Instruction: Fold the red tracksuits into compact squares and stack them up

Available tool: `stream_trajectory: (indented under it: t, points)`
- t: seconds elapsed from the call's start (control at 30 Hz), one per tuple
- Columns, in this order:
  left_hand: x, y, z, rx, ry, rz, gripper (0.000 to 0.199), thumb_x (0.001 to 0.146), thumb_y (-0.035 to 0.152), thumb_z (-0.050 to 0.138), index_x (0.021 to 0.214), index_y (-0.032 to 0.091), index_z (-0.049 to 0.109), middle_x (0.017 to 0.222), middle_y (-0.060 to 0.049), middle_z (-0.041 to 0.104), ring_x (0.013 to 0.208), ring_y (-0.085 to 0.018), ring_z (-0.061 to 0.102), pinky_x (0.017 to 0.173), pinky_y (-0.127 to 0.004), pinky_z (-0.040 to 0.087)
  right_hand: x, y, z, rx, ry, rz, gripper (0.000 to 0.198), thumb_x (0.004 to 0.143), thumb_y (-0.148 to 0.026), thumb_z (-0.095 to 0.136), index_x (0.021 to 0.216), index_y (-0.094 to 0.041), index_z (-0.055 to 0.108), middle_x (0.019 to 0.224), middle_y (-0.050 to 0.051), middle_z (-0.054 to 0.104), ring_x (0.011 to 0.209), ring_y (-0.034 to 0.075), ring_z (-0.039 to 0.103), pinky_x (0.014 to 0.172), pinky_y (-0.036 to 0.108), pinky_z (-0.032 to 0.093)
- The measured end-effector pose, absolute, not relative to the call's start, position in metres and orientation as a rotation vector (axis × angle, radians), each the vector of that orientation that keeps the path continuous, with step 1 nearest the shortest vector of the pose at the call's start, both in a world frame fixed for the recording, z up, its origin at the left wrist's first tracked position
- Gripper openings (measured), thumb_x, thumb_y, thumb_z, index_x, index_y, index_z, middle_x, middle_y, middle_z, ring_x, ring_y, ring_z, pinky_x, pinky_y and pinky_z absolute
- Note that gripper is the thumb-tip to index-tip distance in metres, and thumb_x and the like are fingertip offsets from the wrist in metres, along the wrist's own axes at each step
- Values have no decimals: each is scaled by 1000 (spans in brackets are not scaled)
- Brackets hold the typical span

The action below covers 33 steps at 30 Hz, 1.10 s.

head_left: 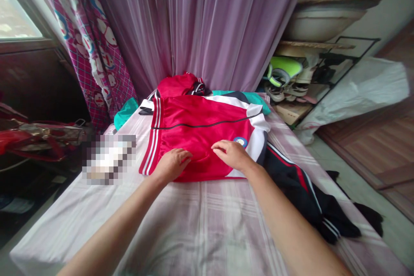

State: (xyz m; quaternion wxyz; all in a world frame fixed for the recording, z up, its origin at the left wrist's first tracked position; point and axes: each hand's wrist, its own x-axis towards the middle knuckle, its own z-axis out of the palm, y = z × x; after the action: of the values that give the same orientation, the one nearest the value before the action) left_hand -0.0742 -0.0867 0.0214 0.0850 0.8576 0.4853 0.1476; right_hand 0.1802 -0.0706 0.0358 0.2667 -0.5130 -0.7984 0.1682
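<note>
A red zip jacket lies front up across the cloth-covered table, its striped hem at the left and white collar at the right. One black sleeve with white and red stripes stretches toward the near right. My left hand is over the jacket's lower front near the hem, fingers loosely bent and holding nothing visible. Over the chest, beside the round blue badge, my right hand has its fingers extended with the thumb apart. Whether either palm presses on the fabric I cannot tell.
Behind the jacket lies a bunched red garment. Green cloth shows at the back left and back right. Purple curtains hang behind the table. A shoe rack stands right; a blurred-out item lies left.
</note>
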Motion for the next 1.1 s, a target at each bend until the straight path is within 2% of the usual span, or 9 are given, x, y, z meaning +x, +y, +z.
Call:
stream_trajectory:
  t: [0.17, 0.33, 0.57, 0.73, 1.1]
  points:
    - [-39, -69, 12, 2466, 1514, 374, 15, 92, 25, 59, 98, 22, 73, 96, -4, 74, 92, -19, 67, 79, -27, 48, 157, -44, -7, -1475, -1900, 694, 15, 84, -21, 59, 91, -23, 72, 85, 1, 77, 76, 16, 70, 73, 28, 54]
    - [-32, -69, 10, 2475, 1570, 295, 14, 89, 33, 66, 97, 23, 72, 93, -4, 71, 90, -21, 65, 75, -28, 46, 166, -49, -30, -1450, -1873, 686, 11, 80, -25, 61, 86, -23, 70, 75, 0, 74, 66, 15, 66, 65, 26, 51]
    - [-34, -66, -1, 2475, 1608, 352, 16, 93, 34, 60, 87, 22, 69, 86, -4, 69, 82, -18, 63, 72, -27, 45, 167, -49, -25, -1438, -1902, 693, 8, 81, -24, 61, 82, -24, 69, 73, -1, 72, 64, 14, 63, 63, 25, 48]
    - [-39, -66, -10, 2435, 1579, 523, 17, 94, 34, 58, 87, 22, 68, 87, -2, 70, 85, -17, 64, 75, -26, 46, 168, -50, -22, -1375, -1984, 614, 14, 85, -21, 57, 77, -23, 69, 81, 1, 72, 73, 15, 64, 72, 26, 48]
    - [-41, -67, -12, 2325, 1563, 667, 15, 94, 31, 58, 86, 21, 67, 86, -1, 70, 82, -15, 65, 72, -25, 47, 161, -54, -10, -1456, -2069, 618, 6, 80, -24, 66, 74, -23, 64, 75, -1, 66, 66, 13, 58, 65, 26, 44]
